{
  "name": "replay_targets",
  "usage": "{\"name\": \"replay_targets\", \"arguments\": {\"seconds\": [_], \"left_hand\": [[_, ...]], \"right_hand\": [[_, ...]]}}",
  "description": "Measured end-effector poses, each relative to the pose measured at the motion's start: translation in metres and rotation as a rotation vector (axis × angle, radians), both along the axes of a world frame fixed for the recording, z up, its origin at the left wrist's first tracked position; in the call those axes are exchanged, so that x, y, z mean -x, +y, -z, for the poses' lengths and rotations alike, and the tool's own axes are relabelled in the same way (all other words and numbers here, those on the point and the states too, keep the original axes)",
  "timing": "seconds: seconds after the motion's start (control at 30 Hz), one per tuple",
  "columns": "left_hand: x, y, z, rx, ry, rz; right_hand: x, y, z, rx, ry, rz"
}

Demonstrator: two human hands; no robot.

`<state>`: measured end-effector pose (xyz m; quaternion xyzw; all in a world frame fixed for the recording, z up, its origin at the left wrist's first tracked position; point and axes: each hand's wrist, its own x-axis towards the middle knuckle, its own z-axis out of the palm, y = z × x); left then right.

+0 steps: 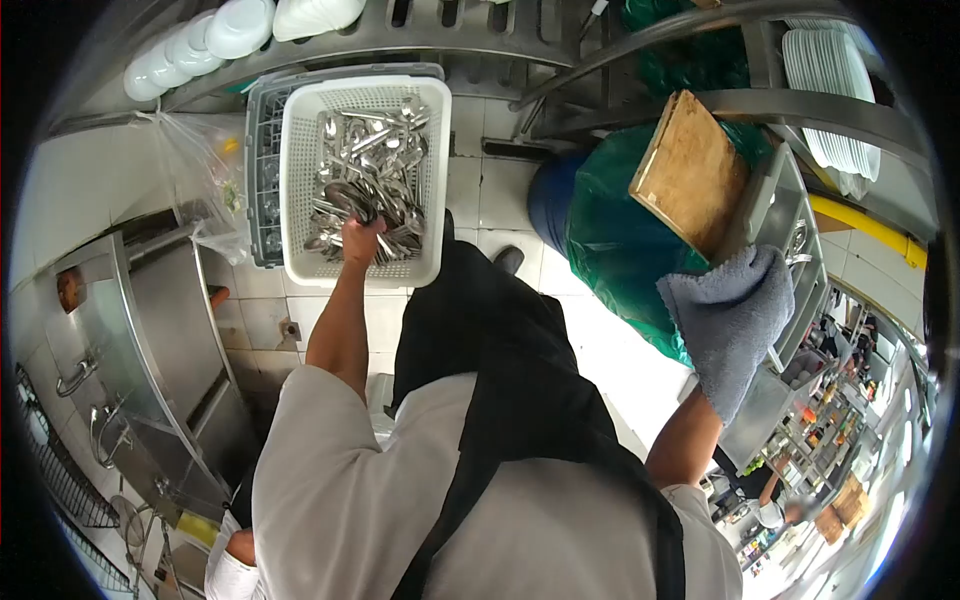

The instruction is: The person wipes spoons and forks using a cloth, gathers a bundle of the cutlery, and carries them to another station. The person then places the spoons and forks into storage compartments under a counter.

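Cutlery (405,160) lies heaped in the white basket (438,150), at the far left of my view, and the left hand (362,238) is in there at its near side. I see its fingers closed round the handles of a bunch of spoons (347,198), heads pointing away to the far side. The right hand is under a grey towel (738,310), well off to the right; I cannot tell whether it is spread or pinching the cloth.

I judge the step in hand to be picking spoons out by the bunch, perhaps for wiping. From here, the next move seems to call for a lift clear of the tangled heap and the basket rim, then bringing spoons and towel together in front of the apron (500,350).

A grey crate (265,215) shows past the basket's left and far edges. A clear bag (215,165) hangs just left of that. Between basket and towel I have a green liner (625,220) over a blue bin (550,200), with a wooden board (690,175) beyond the towel; these crowd the right arm's side more than the left's.
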<state>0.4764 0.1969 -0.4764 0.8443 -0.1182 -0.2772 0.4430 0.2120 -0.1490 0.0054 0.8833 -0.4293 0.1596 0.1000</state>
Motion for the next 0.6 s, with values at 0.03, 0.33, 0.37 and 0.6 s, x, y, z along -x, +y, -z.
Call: {"name": "replay_targets", "arguments": {"seconds": [0.03, 0.33, 0.37, 0.6], "left_hand": [[0.002, -0.004, -0.014, -0.06, 0.011, -0.006], [-0.001, -0.006, -0.011, -0.129, 0.34, -0.046], [0.0, -0.008, -0.025, -0.049, 0.384, -0.087], [0.017, 0.006, -0.072, -0.351, 0.516, 0.11]], "right_hand": [[0.0, 0.0, 0.0, -0.003, 0.004, 0.001], [0.007, 0.001, -0.003, 0.007, -0.031, 0.0], [0.009, 0.0, -0.004, 0.006, -0.036, -0.002], [0.033, -0.005, -0.013, 0.021, -0.103, -0.041]]}}
